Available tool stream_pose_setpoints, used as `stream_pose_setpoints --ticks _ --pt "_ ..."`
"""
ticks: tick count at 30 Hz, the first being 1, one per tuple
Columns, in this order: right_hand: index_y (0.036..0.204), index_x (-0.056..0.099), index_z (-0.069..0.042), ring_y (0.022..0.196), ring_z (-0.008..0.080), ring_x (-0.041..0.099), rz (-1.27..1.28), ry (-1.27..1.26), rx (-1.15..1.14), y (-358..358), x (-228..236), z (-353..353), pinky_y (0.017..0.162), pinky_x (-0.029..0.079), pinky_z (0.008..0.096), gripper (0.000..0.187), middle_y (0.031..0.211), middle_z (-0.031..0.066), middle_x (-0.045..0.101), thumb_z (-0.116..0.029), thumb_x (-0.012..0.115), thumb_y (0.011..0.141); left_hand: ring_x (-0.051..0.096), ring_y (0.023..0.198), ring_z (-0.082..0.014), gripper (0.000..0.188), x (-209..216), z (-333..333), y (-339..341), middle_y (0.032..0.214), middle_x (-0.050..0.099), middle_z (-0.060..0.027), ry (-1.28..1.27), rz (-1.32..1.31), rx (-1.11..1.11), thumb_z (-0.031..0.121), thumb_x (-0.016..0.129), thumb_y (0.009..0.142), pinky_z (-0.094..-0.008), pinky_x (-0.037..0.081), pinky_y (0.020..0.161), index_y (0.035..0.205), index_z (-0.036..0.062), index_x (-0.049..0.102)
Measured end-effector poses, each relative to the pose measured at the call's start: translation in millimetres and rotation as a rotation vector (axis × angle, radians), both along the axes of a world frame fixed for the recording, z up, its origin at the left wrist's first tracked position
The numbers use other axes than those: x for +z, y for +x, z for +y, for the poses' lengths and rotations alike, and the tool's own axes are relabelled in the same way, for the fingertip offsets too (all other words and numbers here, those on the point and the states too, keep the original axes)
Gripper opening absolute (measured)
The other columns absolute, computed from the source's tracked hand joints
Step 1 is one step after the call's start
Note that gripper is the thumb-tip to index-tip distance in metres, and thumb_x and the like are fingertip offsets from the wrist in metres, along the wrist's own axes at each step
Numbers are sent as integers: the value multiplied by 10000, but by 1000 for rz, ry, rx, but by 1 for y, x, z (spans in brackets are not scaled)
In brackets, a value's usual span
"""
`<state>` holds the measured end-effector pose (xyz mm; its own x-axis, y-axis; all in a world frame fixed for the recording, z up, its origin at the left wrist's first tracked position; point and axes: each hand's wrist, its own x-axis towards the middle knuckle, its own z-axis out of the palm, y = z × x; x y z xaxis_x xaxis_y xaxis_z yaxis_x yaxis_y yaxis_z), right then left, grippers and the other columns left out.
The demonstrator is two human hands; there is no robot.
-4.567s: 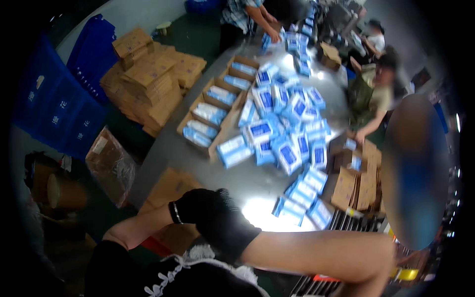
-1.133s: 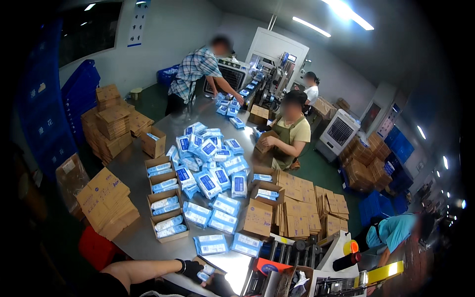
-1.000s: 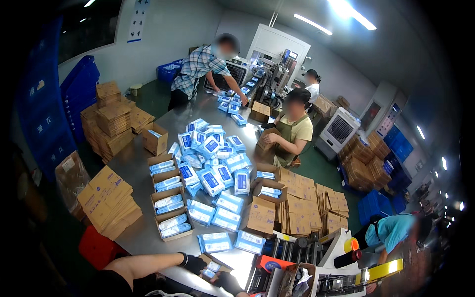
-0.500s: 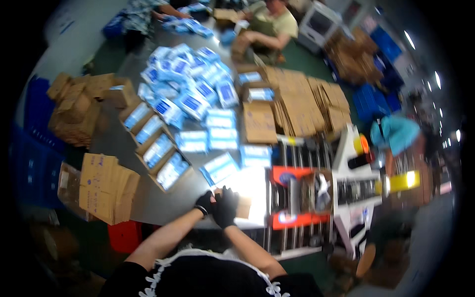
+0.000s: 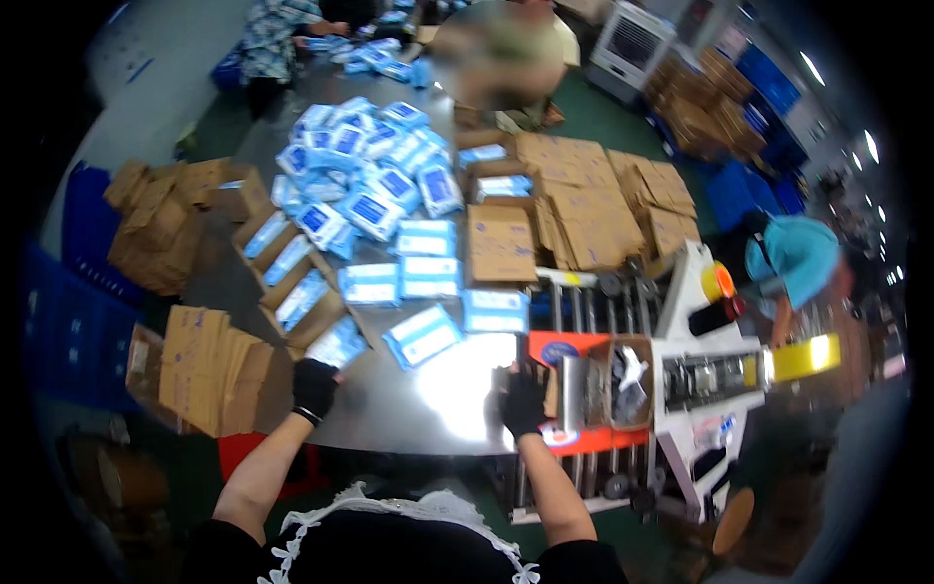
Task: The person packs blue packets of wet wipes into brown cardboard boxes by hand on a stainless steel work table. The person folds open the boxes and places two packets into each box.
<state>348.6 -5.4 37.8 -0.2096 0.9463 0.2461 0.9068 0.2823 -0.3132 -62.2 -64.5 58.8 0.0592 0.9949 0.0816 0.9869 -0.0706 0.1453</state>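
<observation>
Black-gloved, at the near left edge of the metal table: left hand, close to the nearest blue-white packet in a row of open cartons. At the table's near right end: black-gloved right hand, beside brown cardboard. For both, cannot tell whether spread or curled. Across the table's middle: heaped packets.

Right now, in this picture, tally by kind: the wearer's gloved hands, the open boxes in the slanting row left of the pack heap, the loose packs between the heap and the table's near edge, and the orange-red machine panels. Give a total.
Left hand and right hand, gloved: 2
Open row boxes: 4
Loose front packs: 5
Orange-red machine panels: 2
Total: 13
</observation>
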Motion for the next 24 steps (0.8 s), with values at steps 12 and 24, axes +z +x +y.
stream_pose_setpoints --ticks 12,24 --pt "815 617 -81 775 297 614 -11 -389 423 -175 36 -33 680 489 418 271 854 132 600 -334 668 734 536 878 -343 461 38 -74 39 935 533 -182 -62 -181 52 389 767 614 -453 433 719 872 57 577" --pt "1096 550 -60 922 339 617 -17 -665 586 -200 8 5 764 491 443 534 987 191 622 -442 678 745 573 893 -335 659 -43 -37 6 971 577 -169 -45 -790 170 429 815 605 -416 452 769 1050 15 561"
